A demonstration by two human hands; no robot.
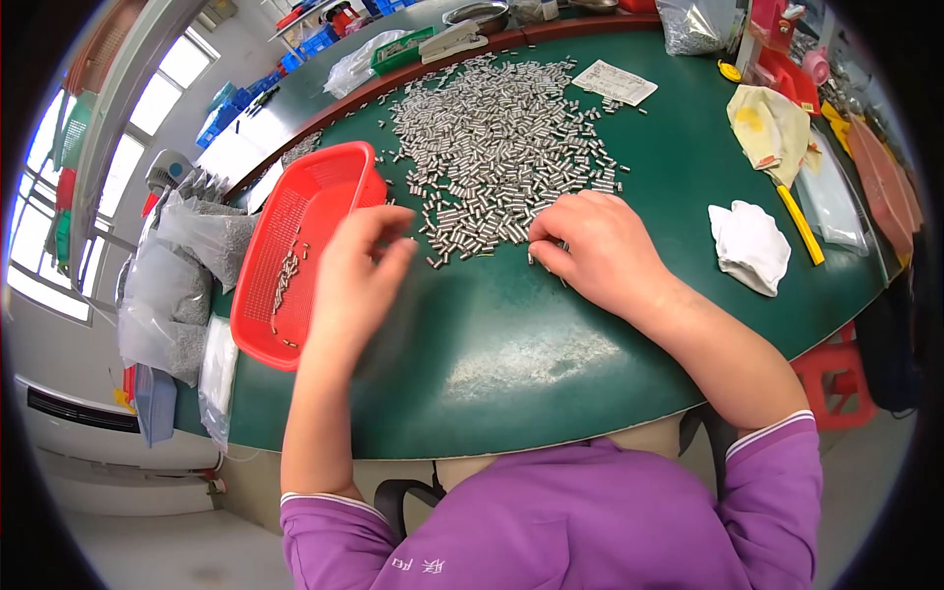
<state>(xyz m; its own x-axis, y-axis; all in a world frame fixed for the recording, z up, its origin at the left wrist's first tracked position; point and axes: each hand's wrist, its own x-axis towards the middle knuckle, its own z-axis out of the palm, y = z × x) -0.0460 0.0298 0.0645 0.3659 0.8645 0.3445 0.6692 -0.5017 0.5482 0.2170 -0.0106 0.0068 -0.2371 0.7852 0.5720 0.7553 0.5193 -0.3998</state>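
Note:
A wide heap of small silvery metal cylinders [501, 138] lies spread over the green table. My left hand [359, 265] hovers beside the right rim of a red perforated plastic basket [261, 246], its thumb and forefinger apart with nothing visible between them. Several cylinders [285, 280] rest inside the basket. At the heap's near right edge my right hand [600, 246] is curled, fingers pinched toward the tabletop. A small metal cylinder [531, 259] shows at its fingertips; the palm and remaining fingers are hidden from above.
Bags of metal parts [167, 295] stand left of the basket. A paper slip [615, 83] lies behind the heap. On the right are a crumpled white cloth [749, 246], a yellow-handled tool [798, 224] and a stained cloth glove [769, 128]. A green tray [401, 51] sits at the back.

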